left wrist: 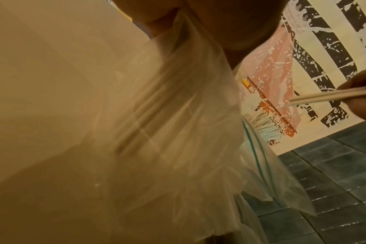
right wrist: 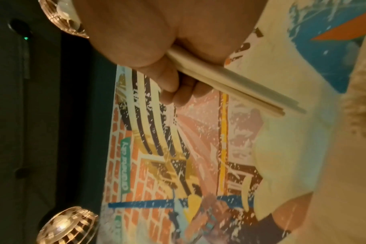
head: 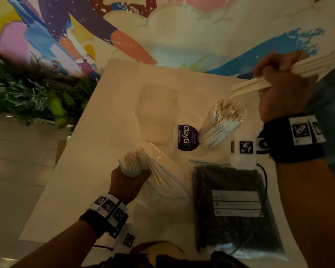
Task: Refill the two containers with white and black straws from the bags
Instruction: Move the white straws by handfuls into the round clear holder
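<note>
Few white straws point(head: 259, 84) gripped in right hand point(head: 282, 89), above filled container point(head: 220, 124)

round sticker point(head: 186, 137) | "ClayGO" | smaller print unreadable

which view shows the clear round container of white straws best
The head view: the clear round container of white straws shows whole, tilted on the white table. The right wrist view catches only blurred straw tips at its right edge; the left wrist view shows a sliver behind the bag.
</note>
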Demonstrator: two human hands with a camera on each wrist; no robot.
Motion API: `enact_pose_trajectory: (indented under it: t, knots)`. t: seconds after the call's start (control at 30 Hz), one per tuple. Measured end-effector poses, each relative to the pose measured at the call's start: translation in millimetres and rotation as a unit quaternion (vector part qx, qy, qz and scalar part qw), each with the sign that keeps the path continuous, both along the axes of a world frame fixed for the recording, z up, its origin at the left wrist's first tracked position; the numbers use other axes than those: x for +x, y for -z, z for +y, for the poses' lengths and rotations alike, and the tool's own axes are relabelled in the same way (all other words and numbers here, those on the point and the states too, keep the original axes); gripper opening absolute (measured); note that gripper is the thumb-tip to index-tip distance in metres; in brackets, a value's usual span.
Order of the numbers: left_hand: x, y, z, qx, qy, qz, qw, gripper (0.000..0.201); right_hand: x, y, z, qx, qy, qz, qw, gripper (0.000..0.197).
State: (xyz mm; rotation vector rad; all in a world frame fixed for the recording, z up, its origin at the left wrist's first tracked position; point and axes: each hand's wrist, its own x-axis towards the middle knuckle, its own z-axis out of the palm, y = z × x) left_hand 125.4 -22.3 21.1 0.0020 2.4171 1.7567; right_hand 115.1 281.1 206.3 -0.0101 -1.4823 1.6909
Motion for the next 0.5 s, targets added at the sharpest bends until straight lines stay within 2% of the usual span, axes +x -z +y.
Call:
enact_pose_trajectory:
  t: [0.1,0.23,0.4,0.5]
  knots:
    - [0,1,-1,0.005,-0.003,-0.005,1.000,0.038,-13,15,19,-0.015,0.031,-0.030,0.999,0.033]
    - [0,3,-3,-0.002,0.005,0.003,1.000,0.037,-16,39,23,0.021,0.039,-0.099,0.994,0.034]
    - [-2,5,-3,-0.007,0.007,-0.001,1.000,0.037,-15,33,25,0.023,0.025,-0.091,0.995,0.036]
    - [-2,3,-1,-0.007,0.007,-0.010,1.000,0.036,-16,36,23,0.037,0.008,-0.129,0.991,0.036]
